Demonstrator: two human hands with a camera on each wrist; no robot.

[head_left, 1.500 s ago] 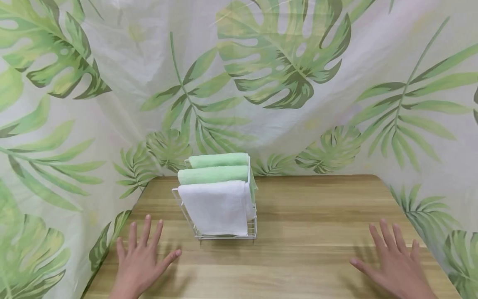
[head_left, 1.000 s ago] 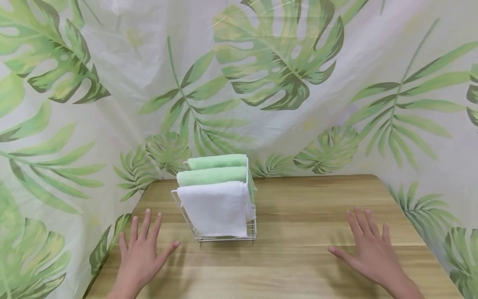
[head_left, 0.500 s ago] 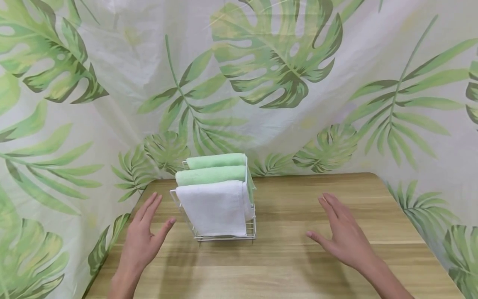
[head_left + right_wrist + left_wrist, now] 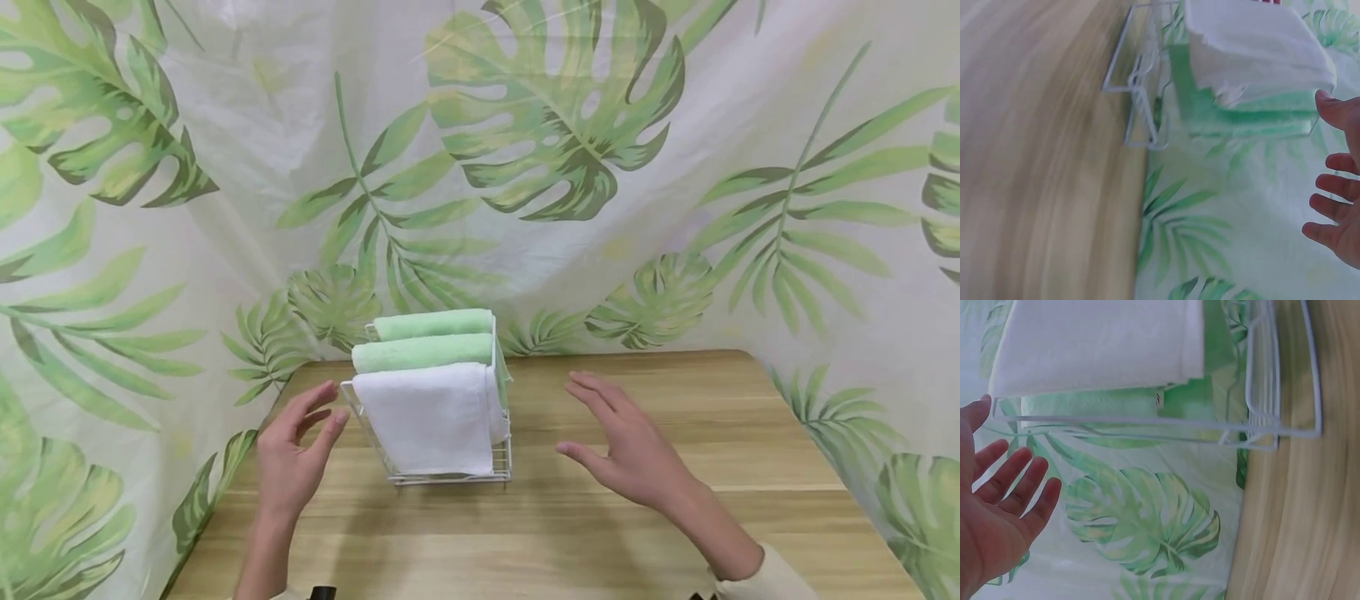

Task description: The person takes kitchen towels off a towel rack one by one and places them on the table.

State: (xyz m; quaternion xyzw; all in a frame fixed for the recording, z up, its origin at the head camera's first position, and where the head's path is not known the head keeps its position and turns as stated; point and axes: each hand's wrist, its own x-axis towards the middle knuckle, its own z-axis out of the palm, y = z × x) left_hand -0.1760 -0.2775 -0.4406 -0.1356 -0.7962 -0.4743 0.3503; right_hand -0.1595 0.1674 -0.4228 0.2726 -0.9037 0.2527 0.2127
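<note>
While the wire rack point(image 4: 450, 479) stands on the wooden table point(image 4: 675, 433), two green towels point(image 4: 423, 352) hung behind a white towel point(image 4: 427, 421), a hand flanks it on each side — the left hand point(image 4: 292, 450) just beside its left edge, fingers loosely bent, thumb apart; the right hand point(image 4: 622, 446) farther off, held wide.

The wire rack point(image 4: 448, 479) stands on the table point(image 4: 450, 550), left of its middle. On the rack sit the front towel point(image 4: 426, 421), then the middle towel point(image 4: 423, 354), and behind both the rear towel point(image 4: 433, 324). The left hand point(image 4: 294, 446) is just left of the rack, the right hand point(image 4: 628, 454) farther off rightward; behind the table hangs a sheet point(image 4: 495, 167).
</note>
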